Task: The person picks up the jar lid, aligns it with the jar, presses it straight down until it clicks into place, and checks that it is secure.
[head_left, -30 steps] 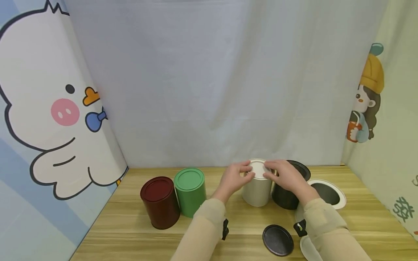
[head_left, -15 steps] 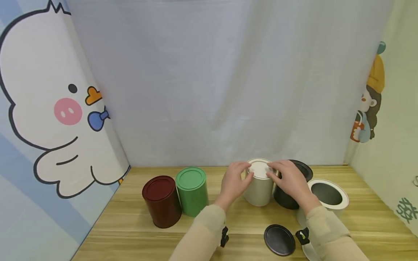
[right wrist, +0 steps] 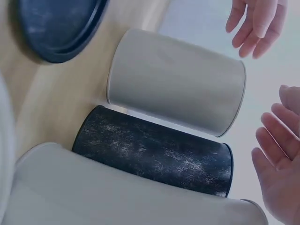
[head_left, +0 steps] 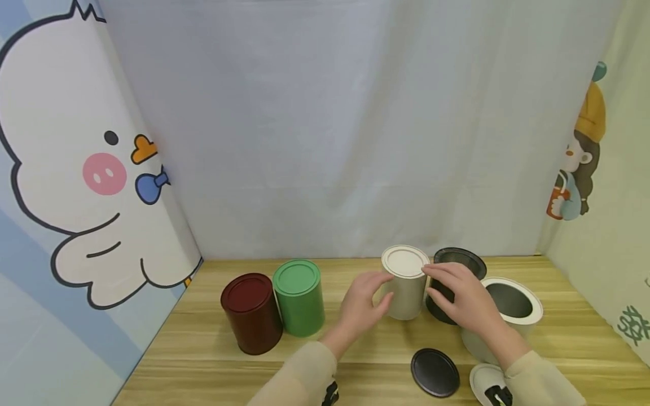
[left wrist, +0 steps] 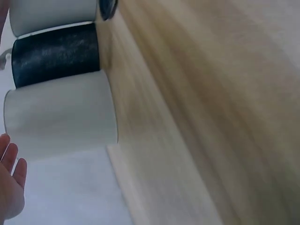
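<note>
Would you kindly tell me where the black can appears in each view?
Head: black can right of centre, partly behind the right hand.
Left wrist: black can at upper left.
Right wrist: black can slanting just below centre.
Shared landmark: the lidded white can beside it.

**Wood-grain table (head_left: 193, 366), busiest at right**

A dark red can (head_left: 255, 324) and a green can (head_left: 303, 307), both lidded, stand side by side at left. At right, a lidded white can (head_left: 405, 296), an open black can (right wrist: 154, 150) and an open white can (head_left: 476, 341) cluster, with a black lid (head_left: 435, 373) and a white lid (head_left: 482, 376) lying nearer the camera.
</note>
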`<action>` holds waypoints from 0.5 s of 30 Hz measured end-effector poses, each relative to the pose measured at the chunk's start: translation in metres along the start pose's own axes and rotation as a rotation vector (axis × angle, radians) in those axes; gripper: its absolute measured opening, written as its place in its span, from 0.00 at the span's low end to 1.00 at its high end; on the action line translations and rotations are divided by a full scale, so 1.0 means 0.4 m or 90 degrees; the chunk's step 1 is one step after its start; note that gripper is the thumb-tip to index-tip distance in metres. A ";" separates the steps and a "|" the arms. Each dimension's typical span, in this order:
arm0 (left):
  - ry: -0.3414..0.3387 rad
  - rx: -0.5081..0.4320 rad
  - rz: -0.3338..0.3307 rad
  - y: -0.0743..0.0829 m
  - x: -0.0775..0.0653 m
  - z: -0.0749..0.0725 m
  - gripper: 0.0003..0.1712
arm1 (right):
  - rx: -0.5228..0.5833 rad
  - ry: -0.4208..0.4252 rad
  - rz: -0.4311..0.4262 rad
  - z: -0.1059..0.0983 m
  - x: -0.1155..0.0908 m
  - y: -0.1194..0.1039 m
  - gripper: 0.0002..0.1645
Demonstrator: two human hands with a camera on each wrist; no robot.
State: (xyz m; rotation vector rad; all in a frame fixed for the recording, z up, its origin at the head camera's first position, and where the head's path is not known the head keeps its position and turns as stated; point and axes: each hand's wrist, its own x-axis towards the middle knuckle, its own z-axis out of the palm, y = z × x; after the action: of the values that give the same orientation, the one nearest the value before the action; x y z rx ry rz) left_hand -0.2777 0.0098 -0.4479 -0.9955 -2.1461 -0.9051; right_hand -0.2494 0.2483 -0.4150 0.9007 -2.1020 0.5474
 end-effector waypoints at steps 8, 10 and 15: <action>-0.093 -0.015 0.001 0.038 -0.055 0.013 0.18 | 0.066 -0.053 0.016 -0.022 -0.058 -0.054 0.27; -0.124 -0.007 0.005 0.047 -0.071 0.018 0.19 | 0.076 -0.069 0.016 -0.024 -0.074 -0.066 0.26; -0.194 0.017 0.033 0.063 -0.105 0.029 0.20 | 0.069 -0.123 0.023 -0.023 -0.120 -0.083 0.31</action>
State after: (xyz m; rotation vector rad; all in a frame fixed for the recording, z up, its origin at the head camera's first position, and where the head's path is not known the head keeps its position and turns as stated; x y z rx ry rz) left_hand -0.2373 0.0143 -0.4777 -1.2369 -2.3613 -0.7357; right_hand -0.1984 0.2523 -0.4443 1.0128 -2.2844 0.6198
